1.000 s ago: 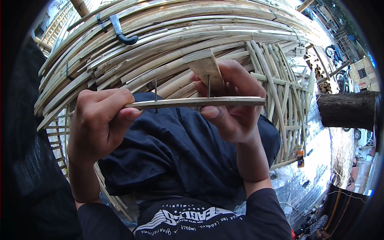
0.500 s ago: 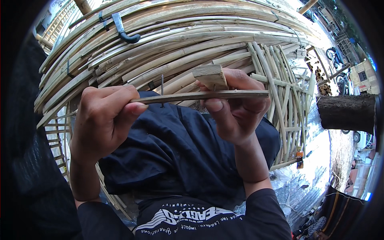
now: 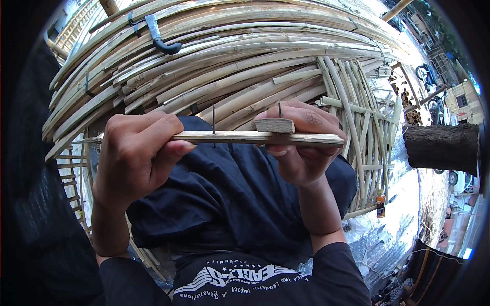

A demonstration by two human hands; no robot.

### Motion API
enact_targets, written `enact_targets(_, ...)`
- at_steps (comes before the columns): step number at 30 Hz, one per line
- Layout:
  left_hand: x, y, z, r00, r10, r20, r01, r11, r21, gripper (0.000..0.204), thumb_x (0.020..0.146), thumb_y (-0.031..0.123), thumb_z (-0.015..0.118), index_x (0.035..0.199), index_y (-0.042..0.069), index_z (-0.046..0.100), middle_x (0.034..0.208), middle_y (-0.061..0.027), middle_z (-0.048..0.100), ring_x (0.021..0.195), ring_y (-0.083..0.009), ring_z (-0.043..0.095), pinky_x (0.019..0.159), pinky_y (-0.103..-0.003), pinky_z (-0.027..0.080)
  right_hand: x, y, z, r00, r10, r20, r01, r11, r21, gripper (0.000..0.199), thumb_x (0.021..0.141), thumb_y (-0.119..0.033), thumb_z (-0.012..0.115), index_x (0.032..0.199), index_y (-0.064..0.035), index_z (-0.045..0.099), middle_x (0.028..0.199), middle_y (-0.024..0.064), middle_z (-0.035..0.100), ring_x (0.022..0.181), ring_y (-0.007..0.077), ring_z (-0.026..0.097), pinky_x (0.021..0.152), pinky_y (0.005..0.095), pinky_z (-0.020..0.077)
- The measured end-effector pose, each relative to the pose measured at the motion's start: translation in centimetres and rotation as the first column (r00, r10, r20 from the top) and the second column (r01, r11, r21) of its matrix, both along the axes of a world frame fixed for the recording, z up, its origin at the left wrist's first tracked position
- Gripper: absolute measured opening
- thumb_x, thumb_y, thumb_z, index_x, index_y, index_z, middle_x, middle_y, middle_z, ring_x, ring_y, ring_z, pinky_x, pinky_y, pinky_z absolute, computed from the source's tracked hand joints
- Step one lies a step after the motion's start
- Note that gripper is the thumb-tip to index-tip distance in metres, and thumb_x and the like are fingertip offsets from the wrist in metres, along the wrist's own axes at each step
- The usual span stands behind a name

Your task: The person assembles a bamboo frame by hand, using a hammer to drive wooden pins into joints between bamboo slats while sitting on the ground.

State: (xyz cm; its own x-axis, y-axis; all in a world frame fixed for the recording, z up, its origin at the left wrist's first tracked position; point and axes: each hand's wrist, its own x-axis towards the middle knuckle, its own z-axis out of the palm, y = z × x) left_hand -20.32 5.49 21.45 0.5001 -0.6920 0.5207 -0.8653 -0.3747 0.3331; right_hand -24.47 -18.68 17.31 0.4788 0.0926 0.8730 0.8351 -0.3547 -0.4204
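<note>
Bamboo strips [image 3: 224, 66] beyond left fingers [image 3: 150, 125] and right fingers [image 3: 309, 118].
Left pinch slat [image 3: 237, 136], its end hidden inside; right grip slat plus block [image 3: 274, 125].

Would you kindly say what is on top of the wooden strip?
A wooden block lies on the strip, with a nail tip above it; another nail stands nearer the left hand. What that hand covers can't be seen.

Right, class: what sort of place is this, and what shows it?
Probably an outdoor bamboo workshop: stacked bamboo strips, a curved-handled blade lying on them, and a held strip with a nail through it.
</note>
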Motion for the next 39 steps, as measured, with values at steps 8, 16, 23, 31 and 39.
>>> enact_targets(8, 0.0, 0.3, -0.2, 1.000, 0.008, -0.018, -0.007, 0.999, 0.053, 0.048, 0.101, 0.038, 0.050, 0.074, -0.001, 0.057, 0.062, -0.0111, 0.052, 0.051, -0.0299, 0.055, 0.049, -0.036, 0.041, 0.6, -1.4, -3.1, 0.995, 0.090, -0.052, -0.086, 0.993, 0.076, 0.042, 0.087, -0.035, 0.075, 0.092, 0.0064, 0.068, 0.074, 0.0133, 0.071, 0.059, 0.0190, 0.067, 0.056, 0.0294, 0.0546)
enact_targets(16, 0.3, 0.4, -1.0, 0.998, 0.013, -0.058, -0.010, 0.999, 0.045, 0.044, 0.100, 0.035, 0.053, 0.075, -0.001, 0.057, 0.063, -0.0122, 0.052, 0.052, -0.0321, 0.055, 0.050, -0.037, 0.041, -0.5, -0.2, -2.7, 0.973, 0.170, -0.155, -0.121, 0.952, 0.281, 0.047, 0.084, -0.017, 0.078, 0.112, 0.0138, 0.056, 0.078, 0.0200, 0.069, 0.072, 0.0280, 0.073, 0.068, 0.0342, 0.0600)
enact_targets(23, 0.5, -0.2, -0.5, 0.999, -0.003, -0.042, 0.004, 0.999, 0.032, 0.035, 0.094, 0.031, 0.063, 0.077, 0.001, 0.059, 0.064, -0.0116, 0.056, 0.053, -0.0308, 0.058, 0.049, -0.038, 0.043, -0.4, -1.9, -2.0, 0.958, 0.239, -0.159, -0.209, 0.961, 0.180, 0.063, 0.084, -0.011, 0.077, 0.127, 0.0138, 0.039, 0.103, 0.0237, 0.067, 0.091, 0.0351, 0.072, 0.081, 0.0405, 0.0611)
enact_targets(31, 0.4, -0.9, -0.1, 0.998, -0.032, -0.058, 0.037, 0.996, 0.077, 0.041, 0.100, 0.031, 0.054, 0.076, -0.002, 0.056, 0.064, -0.0126, 0.052, 0.053, -0.0321, 0.054, 0.051, -0.037, 0.041, -1.4, -2.1, -1.3, 0.943, 0.260, -0.209, -0.193, 0.936, 0.293, 0.042, 0.085, -0.009, 0.076, 0.116, 0.0105, 0.055, 0.093, 0.0236, 0.069, 0.089, 0.0361, 0.072, 0.078, 0.0433, 0.0615)
enact_targets(39, 0.5, -1.2, 0.0, 0.998, -0.046, -0.048, 0.050, 0.995, 0.083, 0.041, 0.100, 0.033, 0.053, 0.077, -0.001, 0.057, 0.065, -0.0120, 0.052, 0.053, -0.0313, 0.054, 0.051, -0.037, 0.041, -1.9, -1.7, -0.9, 0.932, 0.309, -0.192, -0.220, 0.899, 0.378, 0.030, 0.086, -0.006, 0.075, 0.107, 0.0047, 0.057, 0.089, 0.0260, 0.070, 0.086, 0.0346, 0.073, 0.073, 0.0409, 0.0611)
